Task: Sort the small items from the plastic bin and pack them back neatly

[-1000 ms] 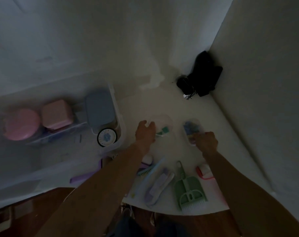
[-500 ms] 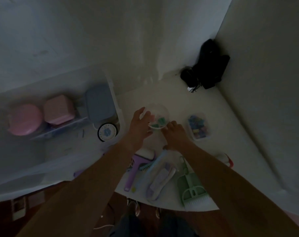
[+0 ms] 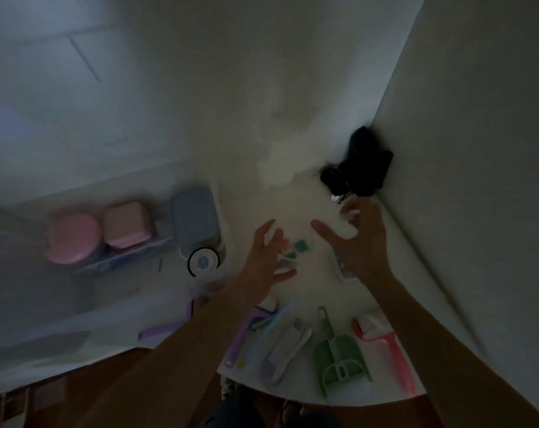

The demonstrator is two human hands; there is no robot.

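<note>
White table (image 3: 293,199) in a dim corner; left hand (image 3: 263,261), right hand (image 3: 362,239) spread.

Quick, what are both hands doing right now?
Left hand: open, fingers spread, holding nothing.
Right hand: open, fingers spread; blurred, apparently holding nothing.

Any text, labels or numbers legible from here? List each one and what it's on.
None can be read in this dim, blurred head view.
Round dial in the plastic bin: ring of marks around its rim and a blue centre, too small and blurred to read.
Pink round case, pink square case, grey case: no lettering visible.
Green dustpan: no lettering visible.
</note>
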